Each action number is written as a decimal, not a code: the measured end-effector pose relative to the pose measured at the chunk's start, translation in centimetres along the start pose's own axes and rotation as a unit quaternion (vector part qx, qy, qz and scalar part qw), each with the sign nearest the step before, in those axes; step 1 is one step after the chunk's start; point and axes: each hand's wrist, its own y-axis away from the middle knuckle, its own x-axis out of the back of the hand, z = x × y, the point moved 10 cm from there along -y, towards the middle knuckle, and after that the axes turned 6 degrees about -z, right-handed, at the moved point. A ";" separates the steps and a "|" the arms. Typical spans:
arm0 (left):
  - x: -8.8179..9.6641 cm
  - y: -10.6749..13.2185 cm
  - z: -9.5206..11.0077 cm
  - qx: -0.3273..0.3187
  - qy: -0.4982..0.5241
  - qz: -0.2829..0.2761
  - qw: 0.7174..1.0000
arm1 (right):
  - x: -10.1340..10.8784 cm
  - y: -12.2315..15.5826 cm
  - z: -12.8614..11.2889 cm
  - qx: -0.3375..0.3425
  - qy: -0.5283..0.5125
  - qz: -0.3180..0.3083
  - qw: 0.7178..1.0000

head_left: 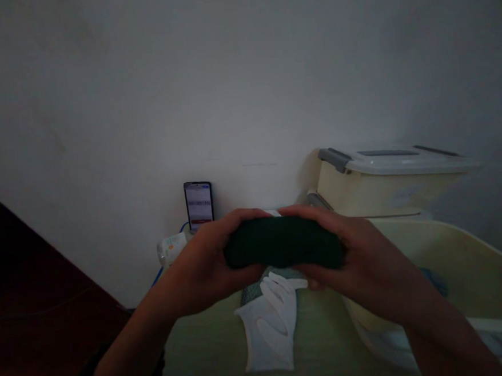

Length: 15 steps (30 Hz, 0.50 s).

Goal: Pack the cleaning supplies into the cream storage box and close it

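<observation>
Between my two hands is a dark green bundle, soft-looking, like folded cloth (pixel 283 242). It is too dark to make out its exact kind. My left hand (pixel 212 253) is wrapped round its left end, and my right hand (pixel 358 249) grips the right end, thumbs on the near side and fingers on the far side. Below the bundle, a white glove (pixel 270 335) lies on the light green tabletop (pixel 206 357), fingers pointing away from me. Under the glove's finger end shows a grey-green textured piece (pixel 250 293), partly hidden by my hands.
A phone (pixel 199 206) leans upright against the wall, beside a white cylindrical container (pixel 171 248) and a blue cable (pixel 157 276). At right stands an open cream bin (pixel 477 287) with a bluish item (pixel 433 280) inside. Behind it is a lidded cream box (pixel 388 187).
</observation>
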 end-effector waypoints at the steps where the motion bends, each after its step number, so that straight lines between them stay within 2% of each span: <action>1: 0.1 0.0 -0.1 0.005 -0.007 0.000 1.000 | -0.2 -0.1 0.1 -0.008 -0.017 -0.008 1.000; 3: -0.1 -0.1 -0.4 0.022 -0.012 -0.016 1.000 | -0.4 -0.3 0.2 -0.015 -0.027 -0.023 0.999; 6: -1.0 -0.1 -1.0 0.042 -0.005 -0.070 0.997 | -0.5 -0.2 0.0 -0.010 -0.008 -0.042 0.999; 11: -2.7 0.0 -0.6 0.019 0.042 -0.163 0.986 | -1.7 0.0 -0.1 -0.003 -0.013 -0.123 0.992; 15: -3.2 0.2 -1.1 0.035 0.083 -0.196 0.976 | -2.6 0.2 0.6 -0.034 -0.016 -0.179 0.983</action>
